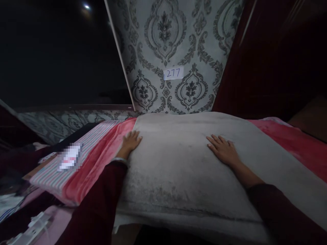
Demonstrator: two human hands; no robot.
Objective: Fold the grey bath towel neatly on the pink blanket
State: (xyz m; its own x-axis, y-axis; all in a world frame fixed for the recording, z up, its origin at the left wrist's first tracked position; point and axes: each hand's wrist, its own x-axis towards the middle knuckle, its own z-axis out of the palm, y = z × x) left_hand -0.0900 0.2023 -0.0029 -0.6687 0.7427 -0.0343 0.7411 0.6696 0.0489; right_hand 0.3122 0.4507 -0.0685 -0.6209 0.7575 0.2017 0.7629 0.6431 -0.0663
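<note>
Gray cloth (176,160): my left hand (130,141) at its left edge, right hand (223,149) upon it, both splayed, empty; seemingly smoothing; next calls for level palms.

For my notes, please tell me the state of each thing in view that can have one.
Grey cloth: spread out, stained
Left hand: open, palm down at grey cloth's edge
Right hand: open, palm down on grey cloth
Red blanket: wrinkled, partly covered
Striped cloth: laid flat
Screen: dark
Paper: on wall, marked 277
Power strip: on or off, unclear
</note>
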